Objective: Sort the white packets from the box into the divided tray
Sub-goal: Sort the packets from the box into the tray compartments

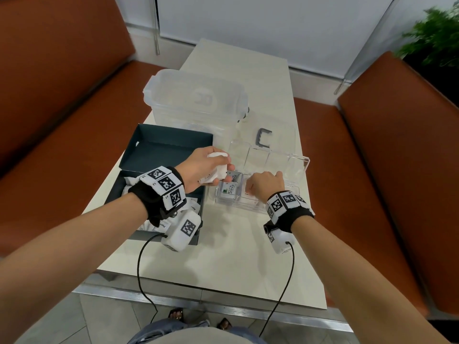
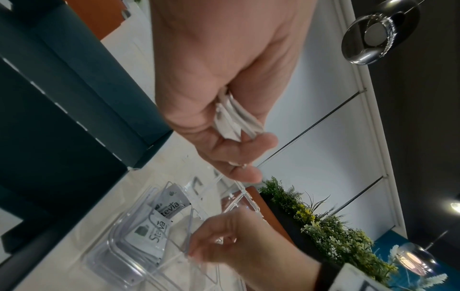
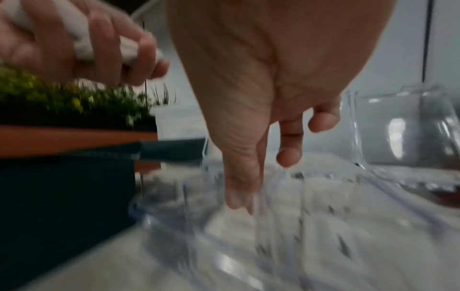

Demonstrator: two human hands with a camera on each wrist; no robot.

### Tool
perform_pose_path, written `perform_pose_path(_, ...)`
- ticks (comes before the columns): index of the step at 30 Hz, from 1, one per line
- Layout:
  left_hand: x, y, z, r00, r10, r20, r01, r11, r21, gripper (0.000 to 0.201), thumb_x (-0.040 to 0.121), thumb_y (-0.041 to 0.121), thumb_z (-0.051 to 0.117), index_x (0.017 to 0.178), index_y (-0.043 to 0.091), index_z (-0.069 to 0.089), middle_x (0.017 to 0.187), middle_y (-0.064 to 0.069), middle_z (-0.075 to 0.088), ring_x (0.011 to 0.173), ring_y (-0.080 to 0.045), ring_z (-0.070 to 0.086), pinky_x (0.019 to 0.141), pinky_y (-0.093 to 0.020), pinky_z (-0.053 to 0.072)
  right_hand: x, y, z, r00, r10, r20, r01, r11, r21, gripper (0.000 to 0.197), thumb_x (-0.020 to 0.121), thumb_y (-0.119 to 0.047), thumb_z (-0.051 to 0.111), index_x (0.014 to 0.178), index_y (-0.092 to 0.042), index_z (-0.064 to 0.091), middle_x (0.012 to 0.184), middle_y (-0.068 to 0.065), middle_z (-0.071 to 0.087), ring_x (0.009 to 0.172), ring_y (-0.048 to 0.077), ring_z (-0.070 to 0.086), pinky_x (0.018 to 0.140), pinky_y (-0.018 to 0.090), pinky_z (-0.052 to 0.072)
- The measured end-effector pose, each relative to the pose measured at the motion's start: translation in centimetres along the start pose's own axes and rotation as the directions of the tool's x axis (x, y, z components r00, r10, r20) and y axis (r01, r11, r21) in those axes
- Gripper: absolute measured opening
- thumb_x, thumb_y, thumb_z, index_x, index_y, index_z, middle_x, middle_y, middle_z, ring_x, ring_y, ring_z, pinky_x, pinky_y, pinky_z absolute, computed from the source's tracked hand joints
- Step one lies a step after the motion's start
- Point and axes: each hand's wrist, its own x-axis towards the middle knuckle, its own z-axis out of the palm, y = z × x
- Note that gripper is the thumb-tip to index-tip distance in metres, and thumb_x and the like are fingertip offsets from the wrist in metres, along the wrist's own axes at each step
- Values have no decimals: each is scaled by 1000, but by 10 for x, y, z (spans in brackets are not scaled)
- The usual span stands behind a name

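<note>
My left hand (image 1: 218, 167) hovers between the dark teal box (image 1: 159, 145) and the clear divided tray (image 1: 305, 165), gripping a bunch of white packets (image 1: 214, 157). The left wrist view shows those packets (image 2: 234, 118) pinched between thumb and fingers. More white packets (image 1: 193, 207) lie in the box. My right hand (image 1: 263, 182) reaches down into a near compartment of the tray (image 3: 174, 236), fingers (image 3: 239, 187) pointing down, with nothing seen between them. Stevia packets (image 1: 231, 189) (image 2: 159, 226) lie in the tray's near left compartment.
A large clear lidded container (image 1: 196, 100) stands behind the box. A grey clip (image 1: 264, 137) lies past the tray. The white table (image 1: 236, 256) is narrow, with orange benches (image 1: 385, 170) on both sides. A plant (image 1: 434, 38) stands at the far right.
</note>
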Motion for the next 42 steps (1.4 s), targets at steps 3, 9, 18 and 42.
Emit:
perform_pose_path(3,0,2,1,999,-40,13,41,998,-56,25,100,33,51,116,14,54,104,-11,72,80,-25,73,54,-25,49,-10,-4,-23,984,1,-179,66,928,367,31,92,-6,47,100,-24,71,101,-3,71,95,20,64,90,33,44)
perform_pose_path(9,3,4,7,985,-161,-61,145,966,-213,42,99,51,41,105,14,61,68,-3,70,55,-17,65,44,-21,49,-46,-44,-44,925,2,-379,276,683,677,31,87,-38,64,115,-24,64,99,-2,59,79,0,54,65,5,38)
perform_pose_path(18,0,9,22,981,-182,-69,159,953,-258,48,98,56,39,118,18,61,86,-4,72,63,-18,70,50,-25,56,-54,-57,-38,949,123,-290,180,545,819,51,72,-39,80,115,-21,58,105,-2,40,73,-2,52,62,-5,37)
perform_pose_path(42,3,-6,29,999,-28,22,33,969,-246,38,90,-8,59,123,10,52,128,-21,54,106,-34,63,72,-36,61,-56,4,-54,947,322,8,12,-62,998,9,91,-1,60,99,0,63,76,11,64,62,18,62,60,24,56)
